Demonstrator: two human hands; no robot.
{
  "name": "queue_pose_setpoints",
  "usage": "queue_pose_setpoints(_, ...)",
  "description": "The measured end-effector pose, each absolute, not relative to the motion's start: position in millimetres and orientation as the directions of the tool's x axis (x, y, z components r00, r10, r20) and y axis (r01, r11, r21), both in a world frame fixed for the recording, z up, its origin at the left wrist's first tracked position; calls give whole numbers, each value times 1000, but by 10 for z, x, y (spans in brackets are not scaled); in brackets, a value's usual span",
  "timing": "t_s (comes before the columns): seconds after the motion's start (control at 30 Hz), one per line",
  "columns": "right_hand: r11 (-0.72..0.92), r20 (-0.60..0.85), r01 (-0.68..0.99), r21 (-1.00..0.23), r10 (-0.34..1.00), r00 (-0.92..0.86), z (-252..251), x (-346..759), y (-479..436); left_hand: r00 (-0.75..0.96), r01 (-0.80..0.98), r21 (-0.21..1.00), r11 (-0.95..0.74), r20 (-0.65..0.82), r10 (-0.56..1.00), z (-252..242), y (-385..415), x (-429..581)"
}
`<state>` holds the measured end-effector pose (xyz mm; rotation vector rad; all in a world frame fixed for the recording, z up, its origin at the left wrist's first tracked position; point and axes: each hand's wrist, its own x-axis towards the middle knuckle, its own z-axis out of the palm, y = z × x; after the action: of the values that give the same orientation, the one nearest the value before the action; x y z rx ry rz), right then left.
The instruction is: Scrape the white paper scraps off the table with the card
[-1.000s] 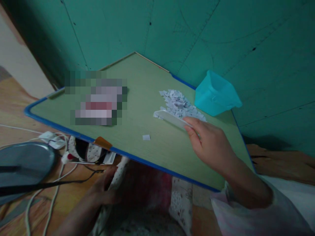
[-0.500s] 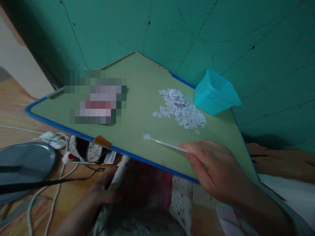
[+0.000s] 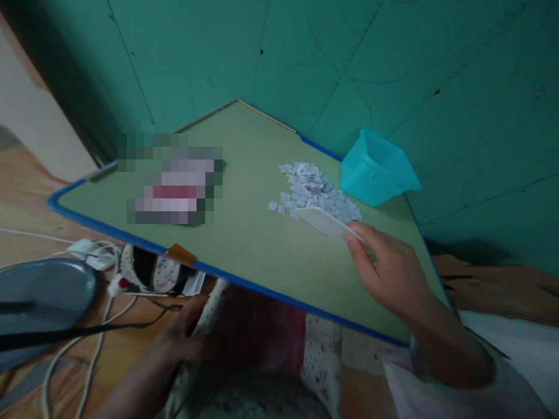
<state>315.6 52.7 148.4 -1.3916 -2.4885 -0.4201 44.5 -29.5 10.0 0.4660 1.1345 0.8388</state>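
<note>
My right hand (image 3: 384, 267) pinches a flat white strip (image 3: 325, 224) between thumb and fingers. The strip's far end lies at the near edge of a pile of small white paper squares (image 3: 317, 183) on the green tabletop (image 3: 244, 233). Behind the pile, to the right, stands a turquoise container (image 3: 375, 169). Below the table's front edge, my left hand (image 3: 190, 331) is closed around the edge of a pale speckled cloth (image 3: 210, 311); its fingertips are dim.
A pixelated object (image 3: 174, 189) lies on the table's left part. An orange piece (image 3: 181, 254) sits on the blue front edge. White cables (image 3: 98, 343), a grey round stool (image 3: 48, 302) and a power plug (image 3: 89, 253) are at lower left. Behind is a green wall (image 3: 196, 52).
My right hand has moved up and to the right with the strip, which now reaches the pile. The paper square that lay at its tip is no longer at that spot. My left hand stays put.
</note>
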Motion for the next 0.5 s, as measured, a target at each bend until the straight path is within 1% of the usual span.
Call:
queue_pose_setpoints(0.07, 545, 372, 834, 83, 760, -533, 1486, 3056, 530, 151, -323, 727, 606, -593, 791, 98, -291, 429)
queue_pose_setpoints(0.17, 656, 339, 754, 32, 702, -626, 1472, 2857, 508, 109, -318, 719, 618, -620, 777, 119, -296, 406)
queue_pose_setpoints(0.33, 768, 246, 639, -42, 628, -738, 1455, 2704, 478, 135, -388, 654, 650, -657, 742, 198, -311, 412)
queue_pose_setpoints(0.4, 798, 232, 601, -45, 594, -770, 1474, 2744, 431, 133, -399, 632, 664, -677, 724, 215, -313, 422)
queue_pose_setpoints(0.5, 829, 202, 558, -42, 554, -808, 1512, 2860, 292, 141, -450, 559, 696, -726, 674, 229, -310, 439)
